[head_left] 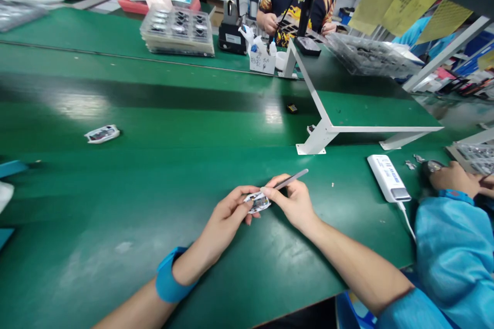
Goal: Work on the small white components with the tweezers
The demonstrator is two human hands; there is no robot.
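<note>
My left hand (227, 211) is closed round a small white device housing (258, 202) with its inner electronics showing, the thumb lying on its near edge. In my right hand (295, 203) is a slim grey pair of tweezers (295, 177), pinched between thumb and fingers, its back end pointing up and right. The working tips are hidden by my fingers at the housing's upper right edge. Both hands meet above the green table (154, 216). A similar open white housing (102, 134) lies apart to the left.
A white-legged raised shelf (386, 108) stands at right. Near it lies a white power bank (388, 177) with a cable. Stacked clear trays (177, 33) and a white box (262, 59) sit at the back. A co-worker's blue sleeve (455, 247) is close on the right; another person (297, 5) works opposite.
</note>
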